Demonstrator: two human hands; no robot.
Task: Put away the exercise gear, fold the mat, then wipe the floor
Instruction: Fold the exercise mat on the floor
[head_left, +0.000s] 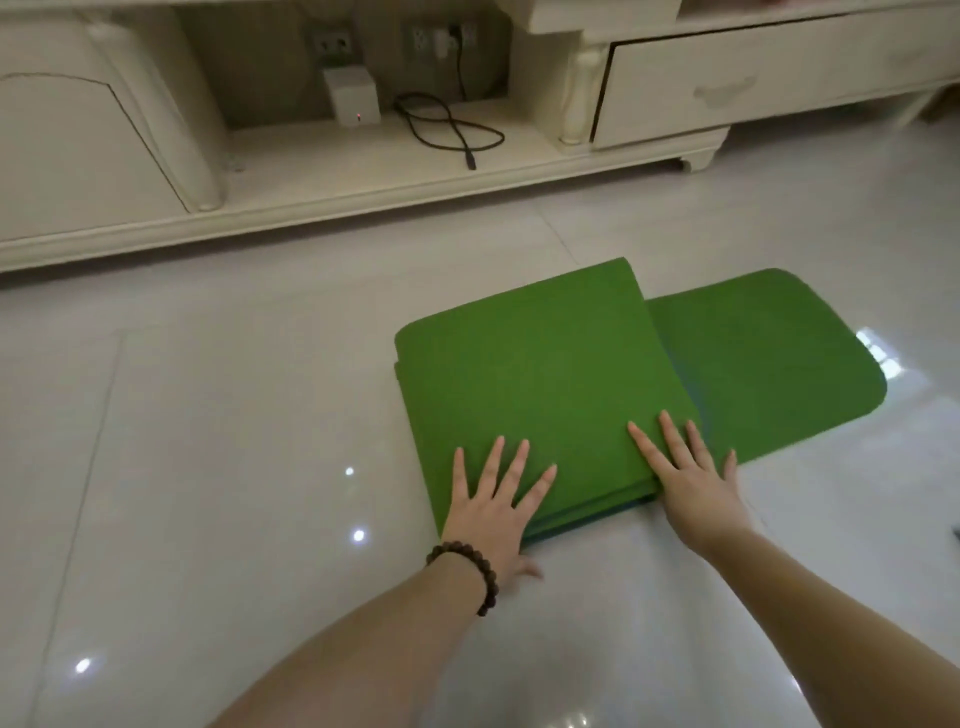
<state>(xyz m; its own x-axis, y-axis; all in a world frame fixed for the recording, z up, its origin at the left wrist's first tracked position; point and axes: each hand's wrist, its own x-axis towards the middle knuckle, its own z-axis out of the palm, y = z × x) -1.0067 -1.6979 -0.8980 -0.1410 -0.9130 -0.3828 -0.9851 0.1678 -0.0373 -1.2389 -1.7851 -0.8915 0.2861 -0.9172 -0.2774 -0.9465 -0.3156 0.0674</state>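
Hands (592, 493) flat on folded green mat (535, 374)

- Glossy pale tile floor (218, 415) with bright light spots.
- Cream cabinet (78, 156), a drawer (769, 78) at right.
- Wall sockets (332, 44), a black cable (447, 124), perhaps a router (351, 96).

The mat (545, 374) lies on the floor (208, 441), its unfolded end at three o'clock (one layer); the cabinet (363, 182) stands at twelve o'clock.
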